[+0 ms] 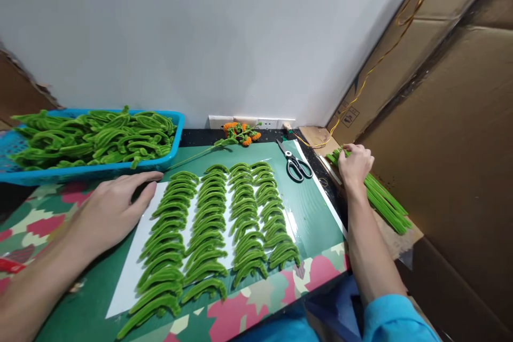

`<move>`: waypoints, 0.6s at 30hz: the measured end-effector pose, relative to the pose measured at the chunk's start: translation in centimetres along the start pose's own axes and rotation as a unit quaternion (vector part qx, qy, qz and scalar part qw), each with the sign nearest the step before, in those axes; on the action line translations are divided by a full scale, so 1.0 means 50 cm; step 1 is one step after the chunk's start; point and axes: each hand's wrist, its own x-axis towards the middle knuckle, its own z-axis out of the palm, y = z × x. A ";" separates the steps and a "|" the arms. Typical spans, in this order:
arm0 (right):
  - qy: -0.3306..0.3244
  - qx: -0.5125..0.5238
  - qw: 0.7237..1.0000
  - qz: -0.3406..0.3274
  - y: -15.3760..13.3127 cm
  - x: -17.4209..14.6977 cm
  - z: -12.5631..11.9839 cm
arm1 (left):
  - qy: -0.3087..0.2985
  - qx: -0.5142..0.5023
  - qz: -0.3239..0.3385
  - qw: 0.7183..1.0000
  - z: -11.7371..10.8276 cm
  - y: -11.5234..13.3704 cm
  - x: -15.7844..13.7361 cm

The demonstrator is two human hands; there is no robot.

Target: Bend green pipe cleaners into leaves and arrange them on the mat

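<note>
Right of the scissors (295, 163), I have the right hand (356, 164), the nearer one, narrowed over the far end of the green stems (387, 203), their long axis slanting nearward, though whether its grip holds any I cannot tell.

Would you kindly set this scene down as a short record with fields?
Left hand: palm down, at a corner of the white sheet
Right hand: at the straight green strips; grip unclear
Curved green pieces: four columns, mostly on the sheet
Blue basket: heaped with more green pieces
Scissors: right of the columns
Orange flowers: near the wall sockets
</note>
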 end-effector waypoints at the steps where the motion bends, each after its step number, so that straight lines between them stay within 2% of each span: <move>1: 0.006 -0.006 1.000 0.012 0.002 -0.006 -0.001 | 0.002 0.003 0.002 1.000 -0.001 -0.005 0.000; 5: 0.020 -0.024 0.998 0.048 0.007 -0.027 -0.004 | 0.014 0.008 -0.002 1.000 -0.010 -0.014 -0.004; 10: -0.018 -0.027 0.999 0.035 0.011 -0.035 0.009 | -0.002 0.007 -0.036 0.999 -0.017 -0.009 -0.014; 14: -0.019 -0.037 0.999 0.027 0.031 -0.035 0.024 | -0.010 0.010 -0.036 0.999 -0.031 -0.014 -0.022; 16: -0.017 -0.033 0.999 0.023 0.040 -0.034 0.028 | 0.007 0.020 -0.068 0.997 -0.046 -0.015 -0.025; 18: -0.012 -0.019 1.000 0.013 0.045 -0.033 0.028 | 0.022 0.030 -0.131 0.991 -0.063 -0.012 -0.029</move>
